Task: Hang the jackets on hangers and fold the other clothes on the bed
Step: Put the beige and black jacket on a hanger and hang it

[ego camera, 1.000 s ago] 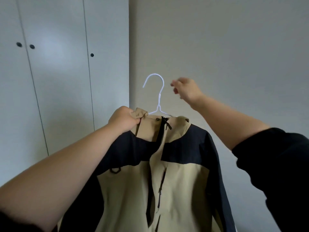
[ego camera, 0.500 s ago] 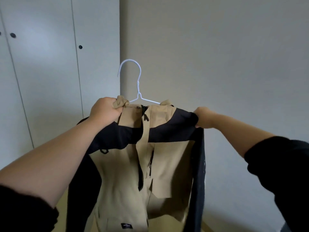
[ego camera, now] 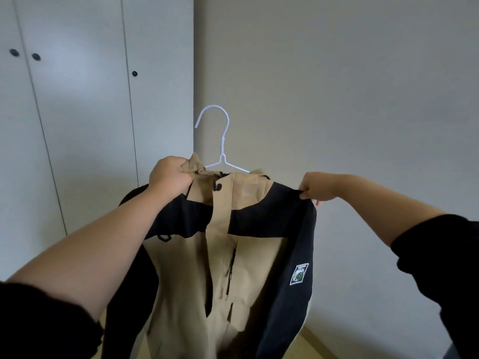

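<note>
Since 1 s ago the right hand (ego camera: 317,186) has left the space beside the hook and now pinches the navy right shoulder of the jacket (ego camera: 233,255). Over the last half second the right sleeve has turned outward, so a square patch (ego camera: 299,273) shows on it, and the tan front hangs flatter.

Jacket: tan and navy, held up in mid-air at centre on a white wire hanger (ego camera: 223,141). Hook stands upright above the collar, free, touching nothing. Both wire arms run down into the neck opening.

Room: white wardrobe doors (ego camera: 90,125) far left, shut, with three dark knobs (ego camera: 35,57). In view their right edge lines up with the hook tip. Plain grey wall (ego camera: 337,99) fills the far right, with open space between it and the patched sleeve. A strip of light floor (ego camera: 316,343) shows at lower right.

Left hand (ego camera: 169,177): fist round bunched tan collar fabric just left of the hanger's neck. Grip clamped, bare forearm stretched forward and up.
Right hand: grip pinched on the shoulder edge, fingertips showing at the cloth's edge. Arm extended, dark shirt cuff (ego camera: 427,242) well back on the forearm.
</note>
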### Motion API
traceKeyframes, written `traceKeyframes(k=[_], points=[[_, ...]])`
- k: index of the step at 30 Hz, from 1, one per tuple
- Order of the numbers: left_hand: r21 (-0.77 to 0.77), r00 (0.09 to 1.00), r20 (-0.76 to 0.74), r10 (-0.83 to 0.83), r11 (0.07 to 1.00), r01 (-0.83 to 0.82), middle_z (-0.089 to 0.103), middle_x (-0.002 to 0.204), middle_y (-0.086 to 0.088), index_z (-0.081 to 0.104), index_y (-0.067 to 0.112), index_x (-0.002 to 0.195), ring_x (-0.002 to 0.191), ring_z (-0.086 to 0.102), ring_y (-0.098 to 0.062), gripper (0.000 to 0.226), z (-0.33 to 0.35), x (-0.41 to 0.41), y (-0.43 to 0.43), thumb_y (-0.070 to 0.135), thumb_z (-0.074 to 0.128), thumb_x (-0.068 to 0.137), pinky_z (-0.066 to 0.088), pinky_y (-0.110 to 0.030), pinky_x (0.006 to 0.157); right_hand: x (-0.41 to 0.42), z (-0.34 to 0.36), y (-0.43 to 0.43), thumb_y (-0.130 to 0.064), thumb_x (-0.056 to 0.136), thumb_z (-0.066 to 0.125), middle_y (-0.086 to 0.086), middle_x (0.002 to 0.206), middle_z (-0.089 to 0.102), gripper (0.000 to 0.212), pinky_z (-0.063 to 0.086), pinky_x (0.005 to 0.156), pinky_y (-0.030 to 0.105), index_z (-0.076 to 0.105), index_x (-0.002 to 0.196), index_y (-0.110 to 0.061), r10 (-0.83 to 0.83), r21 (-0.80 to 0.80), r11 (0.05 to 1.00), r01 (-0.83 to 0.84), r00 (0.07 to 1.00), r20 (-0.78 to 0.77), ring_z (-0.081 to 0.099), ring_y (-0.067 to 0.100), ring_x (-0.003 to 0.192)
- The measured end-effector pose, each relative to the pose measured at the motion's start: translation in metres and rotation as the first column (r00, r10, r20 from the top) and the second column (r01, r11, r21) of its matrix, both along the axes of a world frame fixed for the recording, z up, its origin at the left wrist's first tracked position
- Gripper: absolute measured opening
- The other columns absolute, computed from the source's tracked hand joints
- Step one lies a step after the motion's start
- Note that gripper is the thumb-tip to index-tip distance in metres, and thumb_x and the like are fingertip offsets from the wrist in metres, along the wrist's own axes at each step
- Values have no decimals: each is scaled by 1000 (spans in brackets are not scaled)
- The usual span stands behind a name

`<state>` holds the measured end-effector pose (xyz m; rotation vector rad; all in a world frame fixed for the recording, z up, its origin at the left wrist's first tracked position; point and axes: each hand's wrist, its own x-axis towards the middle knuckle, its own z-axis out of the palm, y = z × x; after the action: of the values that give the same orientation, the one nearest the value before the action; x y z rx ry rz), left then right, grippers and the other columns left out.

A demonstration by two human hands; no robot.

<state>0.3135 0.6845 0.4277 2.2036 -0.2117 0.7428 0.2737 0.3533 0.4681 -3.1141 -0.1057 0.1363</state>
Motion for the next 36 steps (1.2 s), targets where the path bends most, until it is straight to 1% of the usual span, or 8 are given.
traceKeyframes(k=[6, 9, 16, 20, 24, 29, 31, 36], points=[[481, 992, 92, -82, 876, 28, 43, 52, -1, 36, 14, 52, 58, 47, -26, 46, -2, -11, -10, 28, 43, 95, 32, -30, 55, -4, -31, 4, -19, 97, 45, 8, 102, 64, 20, 42, 68, 28, 62, 90, -11, 20, -374, 927, 41, 988, 156, 59, 28, 90], [613, 997, 26, -72, 789, 41, 45, 59, -1, 39, 15, 57, 67, 49, -26, 37, 1, -13, -15, 26, 48, 91, 31, -30, 59, -2, -31, 17, -5, 89, 45, 10, 101, 62, 15, 40, 68, 31, 56, 84, -14, 72, -291, 956, 21, 949, 305, 57, 29, 90], [332, 987, -141, -74, 936, 117, 53, 64, -3, 49, 14, 57, 67, 51, -25, 27, -9, -13, -26, 9, 50, 84, 39, -30, 61, -2, -12, 56, -2, 90, 50, 16, 95, 65, 19, 42, 77, 33, 69, 92, 0, 175, 146, 917, -372, 702, 691, 60, 33, 90], [-9, 990, -136, -24, 1000, 23, 65, 74, -13, 61, 4, 65, 77, 63, -31, 18, -16, -1, -18, 12, 53, 80, 46, -32, 66, -2, -14, 15, -44, 95, 52, 6, 98, 57, 33, 38, 77, 31, 54, 95, -11, -42, 265, 963, -52, 940, 338, 56, 28, 98], [-109, 994, -91, -66, 992, 56, 59, 69, -17, 55, -3, 65, 76, 59, -37, 27, -27, 4, -27, 16, 54, 85, 37, -30, 64, -8, -31, -13, -44, 81, 69, 9, 124, 47, 68, 46, 84, 40, 34, 132, -17, -207, -48, 971, 235, 921, 329, 49, 32, 115], [-77, 995, -46, -89, 993, 85, 42, 54, -4, 39, 12, 51, 61, 45, -27, 42, -26, -1, -42, 20, 52, 90, 31, -30, 58, -8, -44, -28, -12, 88, 50, 6, 70, 62, 6, 49, 70, 28, 51, 86, -6, -518, 80, 855, 513, 837, 174, 63, 25, 77], [-7, 996, -22, -90, 996, 90, 42, 53, -3, 41, 13, 50, 60, 44, -26, 45, -26, -4, -42, 22, 50, 93, 29, -29, 54, -9, -44, -35, -2, 84, 51, 1, 48, 58, 19, 47, 62, 24, 54, 67, -8, -476, -74, 875, 479, 878, 52, 61, 19, 61], [317, 992, 37, -121, 943, 103, 41, 52, -1, 36, 20, 50, 62, 45, -29, 48, -33, -5, -35, 21, 45, 97, 28, -30, 55, -12, -52, -41, 0, 87, 46, 1, 74, 49, 21, 40, 67, 27, 44, 69, -11, -244, -290, 906, 309, 940, 237, 52, 23, 76]])
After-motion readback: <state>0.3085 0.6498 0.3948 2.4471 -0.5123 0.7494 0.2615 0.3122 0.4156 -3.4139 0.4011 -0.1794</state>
